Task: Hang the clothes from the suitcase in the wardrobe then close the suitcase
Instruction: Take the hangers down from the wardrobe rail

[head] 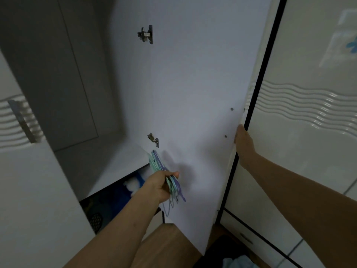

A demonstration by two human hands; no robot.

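Currently left hand (160,185) grips the hangers (166,176), long axis pointing into the wardrobe (92,167); right hand (243,144), fingers hidden, holds the door edge (232,163).

Two hinges (146,34) (one bundle of hangers (167,177))

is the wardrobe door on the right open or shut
Open. The door is swung out with its inner face and hinges showing, and the right hand grips its edge.
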